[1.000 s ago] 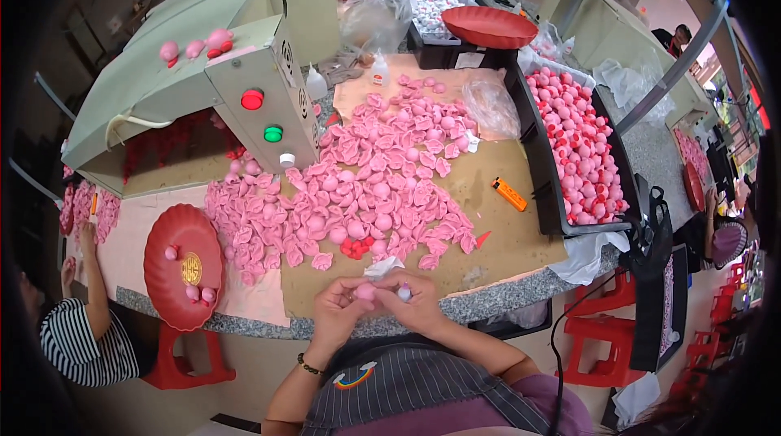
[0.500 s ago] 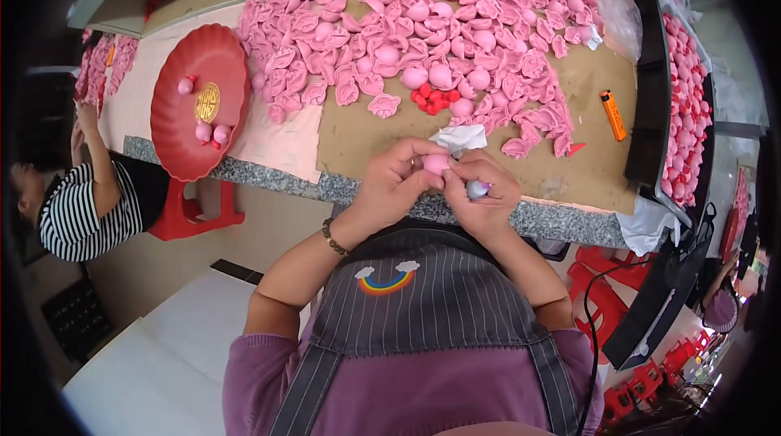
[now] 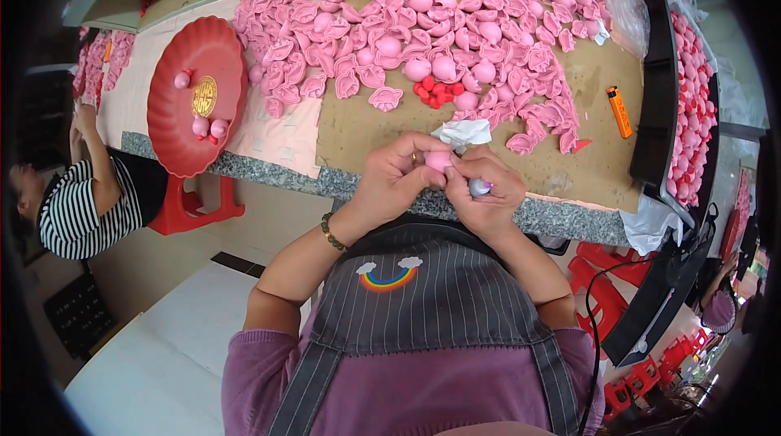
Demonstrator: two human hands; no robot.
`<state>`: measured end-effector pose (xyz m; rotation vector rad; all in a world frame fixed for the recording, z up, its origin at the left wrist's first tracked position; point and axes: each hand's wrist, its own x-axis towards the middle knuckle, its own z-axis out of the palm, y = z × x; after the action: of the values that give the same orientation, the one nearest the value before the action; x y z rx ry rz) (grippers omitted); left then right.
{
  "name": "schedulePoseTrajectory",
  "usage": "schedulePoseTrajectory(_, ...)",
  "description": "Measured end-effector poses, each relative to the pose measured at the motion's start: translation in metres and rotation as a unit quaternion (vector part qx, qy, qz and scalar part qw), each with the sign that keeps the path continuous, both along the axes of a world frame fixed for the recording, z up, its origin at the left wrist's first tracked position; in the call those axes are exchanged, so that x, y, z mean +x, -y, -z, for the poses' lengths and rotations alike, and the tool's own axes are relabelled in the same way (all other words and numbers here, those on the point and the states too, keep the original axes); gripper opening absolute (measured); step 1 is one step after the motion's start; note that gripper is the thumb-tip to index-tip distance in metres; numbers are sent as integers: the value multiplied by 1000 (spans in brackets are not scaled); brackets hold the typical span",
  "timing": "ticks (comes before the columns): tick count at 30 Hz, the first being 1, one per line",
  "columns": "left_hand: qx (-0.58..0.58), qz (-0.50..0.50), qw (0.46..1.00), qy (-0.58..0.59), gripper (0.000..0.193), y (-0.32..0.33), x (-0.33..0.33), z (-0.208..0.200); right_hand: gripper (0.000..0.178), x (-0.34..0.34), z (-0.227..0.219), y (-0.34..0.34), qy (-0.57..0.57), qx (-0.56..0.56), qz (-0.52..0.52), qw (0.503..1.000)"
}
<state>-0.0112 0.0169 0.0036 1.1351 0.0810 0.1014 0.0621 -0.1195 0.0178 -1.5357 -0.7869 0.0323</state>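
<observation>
My left hand (image 3: 396, 177) pinches a small pink ball-shaped piece (image 3: 438, 160) between thumb and fingers at the table's near edge. The fingertips of my right hand (image 3: 498, 192) press against the same piece from the other side. Tucked in the right palm is a silvery object with a lilac end (image 3: 479, 187), perhaps a tube; most of it is hidden. Just beyond my hands lie a crumpled white tissue (image 3: 464, 133) and a cluster of small red pieces (image 3: 437, 93). Past these spreads a heap of pink petal-shaped shells (image 3: 346, 82) with pink balls among them.
A red scalloped plate (image 3: 167, 131) at left holds several pink balls with red bits. On the right lie an orange-handled cutter (image 3: 618, 112) and a black tray (image 3: 657, 127) of pink and red pieces. A co-worker in a striped top (image 3: 81, 212) is at far left.
The view has shifted slightly. My hands keep the same grip on the pink piece, with only small finger movement.
</observation>
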Motion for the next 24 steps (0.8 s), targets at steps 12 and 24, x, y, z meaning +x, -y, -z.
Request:
schedulePoseTrajectory(12,-39,-15,999,-25,21,-6,5,-5,10,0,0,-2,-85,29,-6,996)
schedulePoseTrajectory(24,-207,-29,978,1,18,-8,4,1,28,-3,3,-1,-108,12,3,994)
